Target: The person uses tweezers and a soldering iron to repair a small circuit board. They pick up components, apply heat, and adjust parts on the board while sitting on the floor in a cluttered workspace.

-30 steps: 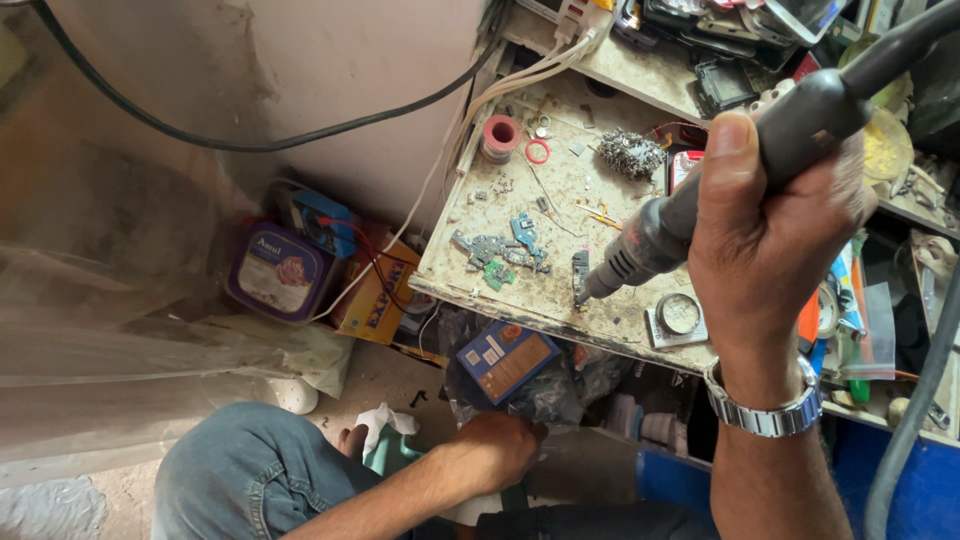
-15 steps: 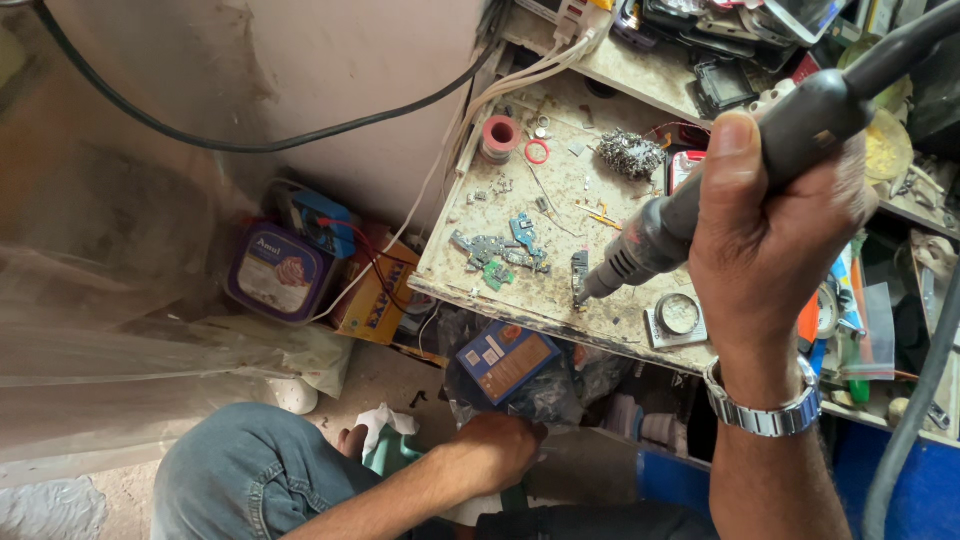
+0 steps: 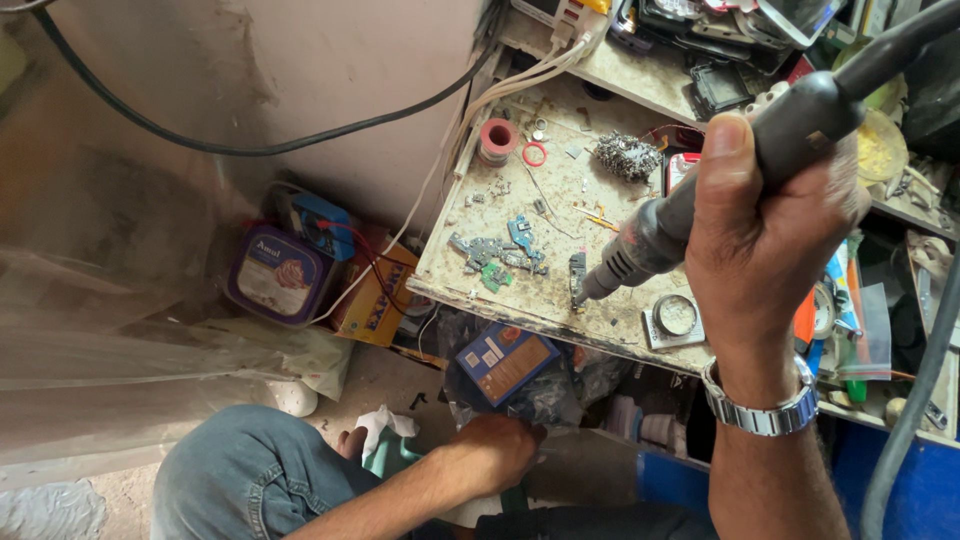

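Head view, looking down over cluttered bench (image 3: 520,290) and floor below. Right hand (image 3: 770,240) clenched around hot-air wand (image 3: 720,190), thumb up along the grip, metal watch (image 3: 765,410) at wrist. Nozzle angled down-left, tip just above a small dark part (image 3: 577,278) lying near the bench's front edge; touching or not, could not tell. Hose (image 3: 915,400) trailing off lower right. Left hand (image 3: 490,450) down below bench level, fingers curled into a plastic bag (image 3: 540,385) of parts beside a blue box (image 3: 505,360); what it gripped, if anything, could not tell. Noted on bench: cluster of small circuit boards (image 3: 500,250) left of the nozzle, well apart from it; red tape roll (image 3: 497,137) and a red ring (image 3: 534,154) toward the back; wad of metal wool (image 3: 628,157); round tin (image 3: 677,316) just beside the wand at front edge. White cables (image 3: 440,190) and a black cable (image 3: 250,145) running along the wall. Purple tub (image 3: 275,275) and orange carton (image 3: 375,295) on floor under bench's left end. Progress, judged: wand aimed at the part, so heating seemingly under way or about to start; part flat on bench, not lifted, no tweezers or other tool at it. Boards lay untouched to the side. Left hand occupied below, so nothing steadying the part.
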